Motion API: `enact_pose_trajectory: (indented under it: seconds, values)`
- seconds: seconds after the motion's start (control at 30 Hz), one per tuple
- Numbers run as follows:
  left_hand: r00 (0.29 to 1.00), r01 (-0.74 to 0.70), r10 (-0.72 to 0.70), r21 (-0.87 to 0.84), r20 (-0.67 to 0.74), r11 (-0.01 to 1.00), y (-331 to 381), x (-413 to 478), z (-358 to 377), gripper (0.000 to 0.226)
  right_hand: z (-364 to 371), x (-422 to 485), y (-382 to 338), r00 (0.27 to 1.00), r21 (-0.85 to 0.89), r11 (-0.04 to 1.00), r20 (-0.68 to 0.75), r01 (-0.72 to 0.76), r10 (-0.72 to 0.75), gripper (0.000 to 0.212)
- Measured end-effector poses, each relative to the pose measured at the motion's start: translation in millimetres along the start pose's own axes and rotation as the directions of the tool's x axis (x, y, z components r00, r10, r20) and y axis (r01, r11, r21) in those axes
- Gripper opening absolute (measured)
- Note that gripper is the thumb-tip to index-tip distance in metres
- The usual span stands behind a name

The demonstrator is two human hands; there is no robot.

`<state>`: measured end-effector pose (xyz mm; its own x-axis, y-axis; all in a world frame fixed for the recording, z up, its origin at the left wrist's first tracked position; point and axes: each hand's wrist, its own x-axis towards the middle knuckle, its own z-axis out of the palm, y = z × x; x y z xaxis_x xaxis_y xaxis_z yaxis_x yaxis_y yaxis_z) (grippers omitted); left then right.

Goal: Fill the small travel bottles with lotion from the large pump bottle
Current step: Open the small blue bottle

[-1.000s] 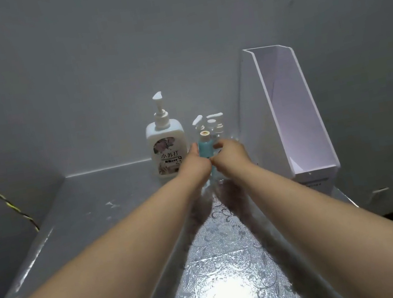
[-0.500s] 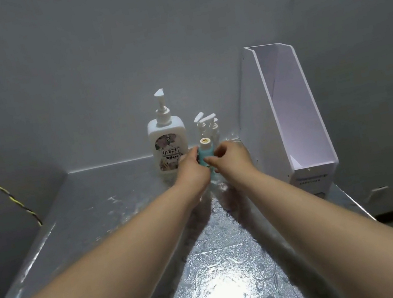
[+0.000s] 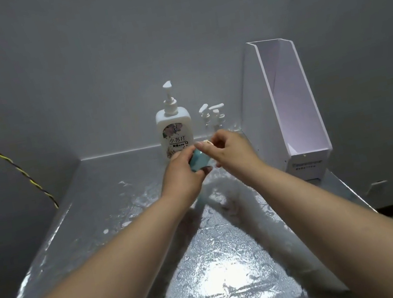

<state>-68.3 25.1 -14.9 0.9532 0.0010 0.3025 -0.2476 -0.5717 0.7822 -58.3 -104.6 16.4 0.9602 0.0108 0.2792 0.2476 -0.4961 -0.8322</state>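
A: Teal travel bottle (image 3: 199,162), where is it?
B: Gripped in the left hand (image 3: 182,177), long axis tilted, neck pointing toward the right hand (image 3: 232,154), whose fingertips pinch its cap (image 3: 207,143). The pump bottle (image 3: 175,131) stands just beyond both.

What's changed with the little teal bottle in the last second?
The teal bottle came toward the person and tilted; left hand grips its body, right hand pinches its cap. The large pump bottle, clear travel bottles and file holder stayed put.
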Motion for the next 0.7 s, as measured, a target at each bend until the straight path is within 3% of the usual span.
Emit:
enact_pose_trajectory:
  seconds: [0.1,0.23,0.43,0.53,0.6,0.7]
  values:
    - [0.998,-0.063,0.064,0.079,-0.013,0.995,1,-7,-9,0.054,-5,-6,-9,0.997,-0.172,0.982,-0.007,0.078,-0.08,0.041]
    - [0.992,-0.12,0.113,0.123,0.064,0.985,2,-15,-21,0.058,-11,-12,-13,0.991,-0.25,0.96,0.053,0.129,-0.119,0.033]
    - [0.983,-0.07,0.075,-0.034,0.167,0.997,5,-25,-30,0.053,-19,-24,-16,0.963,-0.28,0.927,0.168,0.25,-0.21,0.023]
    - [0.974,0.011,0.021,-0.141,0.224,0.99,2,-30,-34,0.054,-26,-29,-20,0.936,-0.192,0.95,0.301,0.246,-0.181,0.014]
    - [0.977,0.001,0.021,-0.105,0.211,0.995,1,-31,-38,0.057,-32,-32,-23,0.914,-0.139,0.97,0.383,0.199,-0.133,0.023]
    - [0.979,-0.093,0.087,0.024,0.182,0.995,4,-33,-42,0.058,-35,-35,-29,0.923,-0.185,0.969,0.375,0.163,-0.084,0.031]
